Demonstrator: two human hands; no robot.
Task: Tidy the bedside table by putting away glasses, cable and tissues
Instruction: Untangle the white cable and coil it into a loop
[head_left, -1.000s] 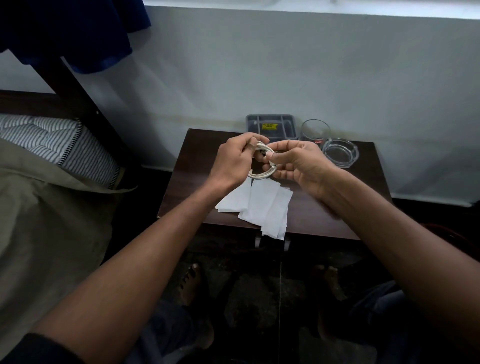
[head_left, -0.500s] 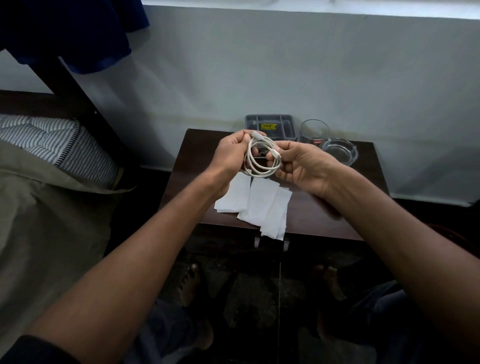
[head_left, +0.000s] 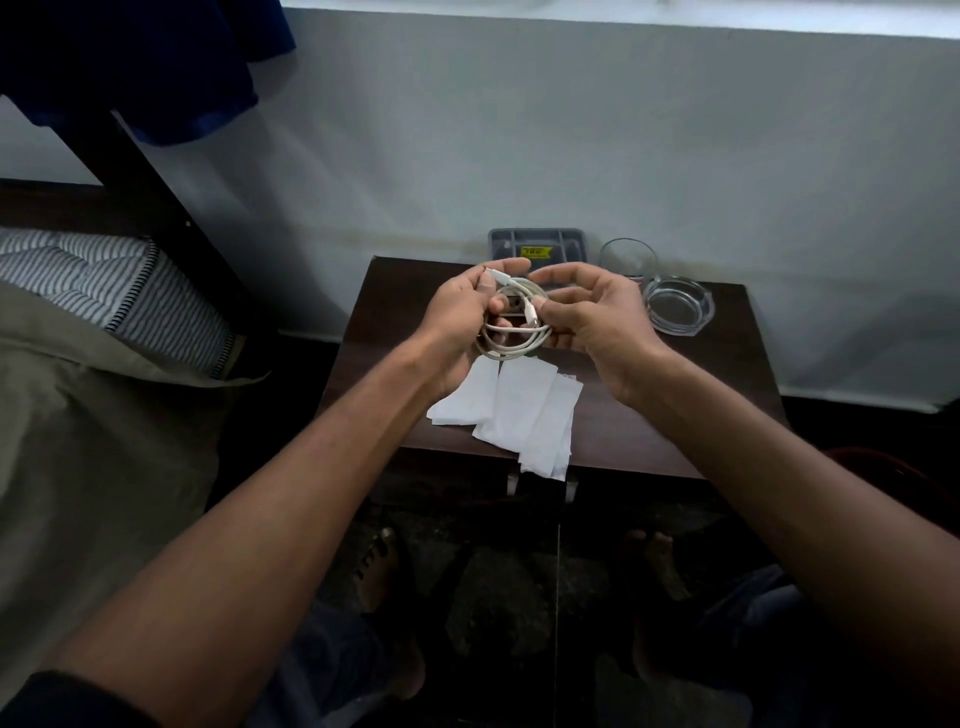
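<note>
White cable coiled (held above table); tissues flat; glass upright.

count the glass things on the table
2: a tumbler at the back right by the grey tray, and a low glass dish just in front of it to the right. The hands could hide others.
</note>
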